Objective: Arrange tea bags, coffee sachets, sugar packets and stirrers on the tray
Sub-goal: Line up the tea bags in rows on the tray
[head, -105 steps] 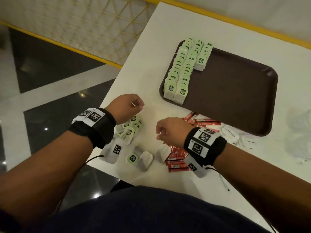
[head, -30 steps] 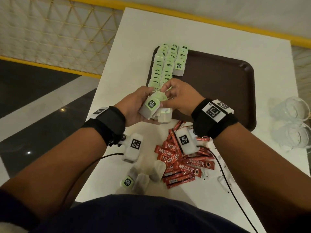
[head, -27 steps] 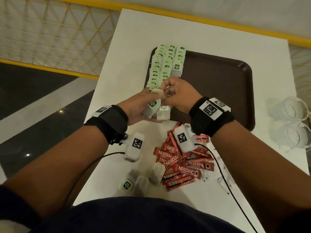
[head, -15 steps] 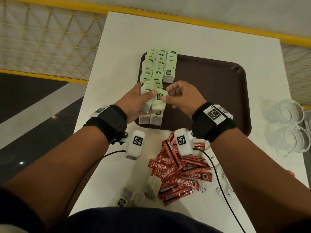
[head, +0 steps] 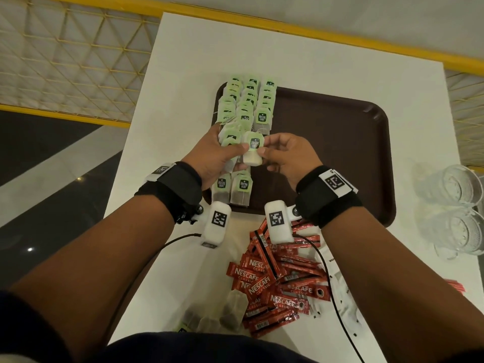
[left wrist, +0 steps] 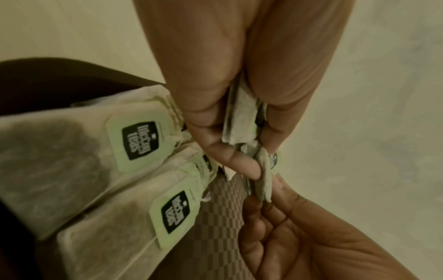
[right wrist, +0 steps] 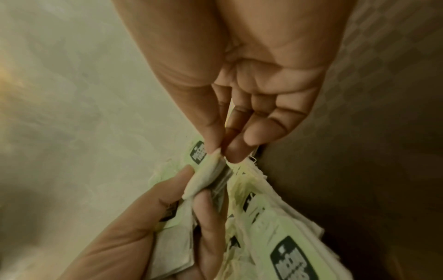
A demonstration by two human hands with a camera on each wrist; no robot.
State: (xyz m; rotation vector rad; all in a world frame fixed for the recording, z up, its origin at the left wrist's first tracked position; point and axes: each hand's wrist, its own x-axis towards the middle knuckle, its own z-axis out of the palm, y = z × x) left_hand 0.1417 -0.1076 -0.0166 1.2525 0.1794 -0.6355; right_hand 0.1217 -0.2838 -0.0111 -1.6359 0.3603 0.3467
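A brown tray [head: 340, 153] lies on the white table, with rows of green-tagged tea bags [head: 246, 106] along its left side. My left hand [head: 235, 153] grips a bunch of tea bags [head: 230, 140] above the tray's near left part. My right hand [head: 265, 145] pinches the top tea bag [head: 252, 150] of that bunch by its edge. In the left wrist view the left hand's fingers [left wrist: 230, 155] clamp the stacked bags [left wrist: 242, 117]. In the right wrist view the right thumb and forefinger [right wrist: 215, 147] nip one bag [right wrist: 206, 174]. Red coffee sachets [head: 275, 284] are heaped below the tray.
A few loose tea bags [head: 230, 310] lie at the table's near edge. White packets [head: 340, 297] sit partly under my right forearm. Two glasses [head: 455, 205] stand at the right edge. The tray's right part [head: 327, 127] is bare. A yellow rail runs behind the table.
My hands rose from the loose bags at the table's near edge to over the tray, the left holding a bunch. The right hand now pinches the top bag.
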